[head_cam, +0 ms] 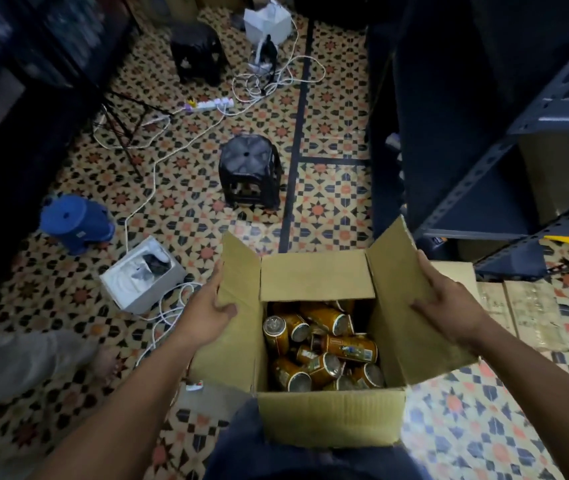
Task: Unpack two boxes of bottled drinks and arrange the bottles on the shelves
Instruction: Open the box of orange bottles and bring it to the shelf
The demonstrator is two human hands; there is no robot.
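An open cardboard box (330, 420) sits on the tiled floor right in front of me, all flaps spread. Inside lie several brown-and-gold drink cans (324, 348), jumbled on their sides. My left hand (212, 308) grips the edge of the left flap, thumb on its inner face. My right hand (444, 294) rests flat on the right flap, pressing it outward. A dark metal shelf unit (504, 188) stands at the right, its visible lower shelves bare.
A second, closed cardboard box (518, 306) lies to the right behind the open one. A black stool (250, 174), a blue stool (75, 221), a white box (143, 275) and trailing white cables (158, 188) are on the floor. Another person's foot (105, 360) is at left.
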